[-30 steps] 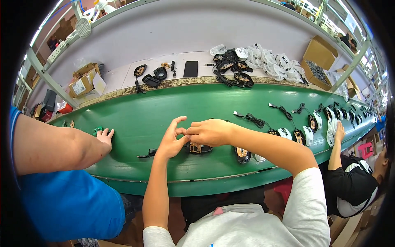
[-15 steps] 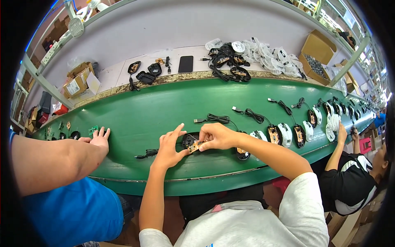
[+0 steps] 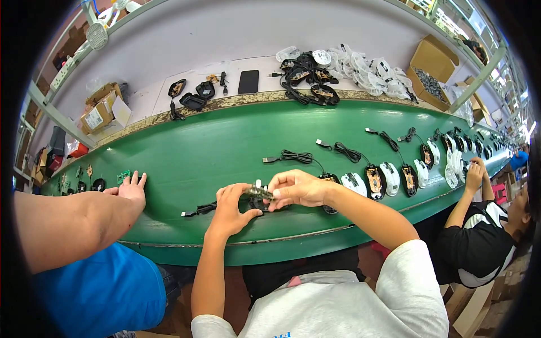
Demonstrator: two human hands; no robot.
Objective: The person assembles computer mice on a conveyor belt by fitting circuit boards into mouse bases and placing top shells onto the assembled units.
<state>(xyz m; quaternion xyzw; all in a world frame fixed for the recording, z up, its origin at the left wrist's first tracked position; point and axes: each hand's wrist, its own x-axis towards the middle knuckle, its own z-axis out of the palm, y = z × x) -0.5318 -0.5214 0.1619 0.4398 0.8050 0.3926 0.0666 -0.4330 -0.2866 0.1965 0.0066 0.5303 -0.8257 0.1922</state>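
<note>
A small circuit board (image 3: 258, 192), tilted up on its edge, is between my hands above a black mouse base (image 3: 259, 205) on the green belt. My right hand (image 3: 296, 188) pinches the board's right end between thumb and fingers. My left hand (image 3: 230, 207) has its bent fingertips at the board's left end, while its thumb lies lower, beside the mouse base. Both hands partly hide the base. A coiled black USB cable (image 3: 204, 209) lies left of my left hand.
Open mouse bases with boards (image 3: 374, 181) and white mouse covers (image 3: 390, 178) line the green belt (image 3: 214, 141) rightward. A co-worker's hand (image 3: 133, 188) rests at left; another person (image 3: 479, 225) works at right. Mouse parts, a dark phone (image 3: 248, 81) and a carton (image 3: 431, 73) occupy the back ledge.
The circuit board has tipped from lying flat over the mouse base to standing on edge. My left fingers have bent in toward it. The right-hand co-worker's hands have come together.
</note>
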